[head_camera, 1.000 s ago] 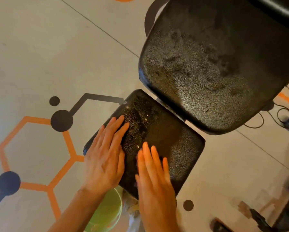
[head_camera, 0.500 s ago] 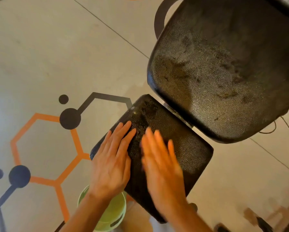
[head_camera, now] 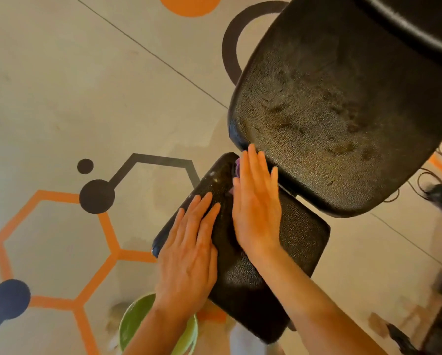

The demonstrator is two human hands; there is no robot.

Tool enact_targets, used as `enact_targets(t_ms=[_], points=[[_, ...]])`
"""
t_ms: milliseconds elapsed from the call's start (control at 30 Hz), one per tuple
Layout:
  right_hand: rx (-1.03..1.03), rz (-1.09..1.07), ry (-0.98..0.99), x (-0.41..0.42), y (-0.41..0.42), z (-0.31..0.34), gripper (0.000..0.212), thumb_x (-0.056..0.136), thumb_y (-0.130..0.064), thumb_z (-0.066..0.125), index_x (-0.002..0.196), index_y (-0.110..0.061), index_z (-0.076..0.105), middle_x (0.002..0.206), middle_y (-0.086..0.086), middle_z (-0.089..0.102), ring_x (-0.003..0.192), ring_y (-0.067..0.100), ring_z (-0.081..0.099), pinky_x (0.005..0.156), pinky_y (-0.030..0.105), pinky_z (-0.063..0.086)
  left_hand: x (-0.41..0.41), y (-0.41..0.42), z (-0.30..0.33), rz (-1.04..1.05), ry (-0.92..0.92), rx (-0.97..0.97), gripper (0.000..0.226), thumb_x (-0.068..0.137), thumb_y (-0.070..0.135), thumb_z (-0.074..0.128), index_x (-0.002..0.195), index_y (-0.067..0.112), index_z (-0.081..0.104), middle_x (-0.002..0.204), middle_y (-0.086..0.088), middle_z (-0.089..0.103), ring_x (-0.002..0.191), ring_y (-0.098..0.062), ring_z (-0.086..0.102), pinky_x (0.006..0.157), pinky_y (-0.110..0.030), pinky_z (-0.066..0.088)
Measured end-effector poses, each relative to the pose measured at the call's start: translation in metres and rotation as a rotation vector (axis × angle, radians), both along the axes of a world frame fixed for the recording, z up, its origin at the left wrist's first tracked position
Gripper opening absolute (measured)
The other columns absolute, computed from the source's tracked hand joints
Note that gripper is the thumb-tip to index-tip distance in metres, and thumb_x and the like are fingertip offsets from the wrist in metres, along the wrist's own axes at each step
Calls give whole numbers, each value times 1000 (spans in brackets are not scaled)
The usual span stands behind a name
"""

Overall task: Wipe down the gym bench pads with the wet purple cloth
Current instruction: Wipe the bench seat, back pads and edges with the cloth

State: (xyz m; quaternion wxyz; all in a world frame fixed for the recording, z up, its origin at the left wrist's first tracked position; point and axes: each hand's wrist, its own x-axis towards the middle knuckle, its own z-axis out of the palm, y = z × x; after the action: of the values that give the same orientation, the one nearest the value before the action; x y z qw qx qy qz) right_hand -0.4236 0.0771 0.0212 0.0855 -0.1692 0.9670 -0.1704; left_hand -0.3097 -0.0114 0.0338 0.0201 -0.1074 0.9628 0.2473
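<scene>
The small black seat pad (head_camera: 299,239) lies below me, with the larger black back pad (head_camera: 342,119) beyond it, its surface streaked with damp marks. My right hand (head_camera: 257,208) lies flat on the seat pad's far end, fingers reaching the back pad's edge. It presses the purple cloth (head_camera: 237,168), of which only a sliver shows at the fingers' left side. My left hand (head_camera: 189,249) rests flat and empty on the seat pad's left edge, fingers together.
A green bucket (head_camera: 130,326) stands on the floor under my left wrist. The grey floor carries orange hexagon lines and dark dots. Black cables (head_camera: 435,180) and dark equipment lie at the right edge.
My right hand has slid forward along the seat pad to its far end, and the purple cloth now peeks out beside it. My left hand has stayed on the left edge.
</scene>
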Motion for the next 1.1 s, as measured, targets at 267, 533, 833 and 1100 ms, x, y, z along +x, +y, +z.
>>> enact_targets(t_ms=[267, 533, 833, 1100], points=[[112, 278, 18, 94, 17, 10, 48, 102, -27, 21, 146, -11, 28, 156, 6, 24, 145, 21, 20, 115, 41, 17, 30, -29, -8, 161, 12, 146, 52, 100, 26, 33, 149, 8, 32, 157, -8, 33, 150, -19, 18, 123, -31, 8], [49, 27, -64, 80, -31, 14, 51, 102, -31, 18, 151, -23, 5, 160, -7, 0, 148, 9, -1, 120, 29, -5, 35, -31, -21, 106, -51, 154, 54, 105, 30, 16, 148, 4, 36, 149, -13, 42, 143, -28, 34, 119, -44, 28], [-29, -51, -39, 26, -40, 3, 48, 104, -25, 23, 151, -22, 12, 160, -8, 7, 147, 4, 1, 121, 33, 1, 35, -27, -25, 105, 44, 146, 49, 105, 26, 23, 146, 3, 35, 147, -16, 46, 144, -31, 34, 114, -51, 35], [-37, 107, 59, 1, -37, -2, 47, 103, -25, 25, 148, -10, 27, 158, 5, 22, 147, 17, 14, 120, 43, 16, 33, -26, -27, 124, 49, 147, 53, 98, 27, 34, 145, 3, 35, 148, -14, 46, 144, -29, 33, 117, -45, 25]])
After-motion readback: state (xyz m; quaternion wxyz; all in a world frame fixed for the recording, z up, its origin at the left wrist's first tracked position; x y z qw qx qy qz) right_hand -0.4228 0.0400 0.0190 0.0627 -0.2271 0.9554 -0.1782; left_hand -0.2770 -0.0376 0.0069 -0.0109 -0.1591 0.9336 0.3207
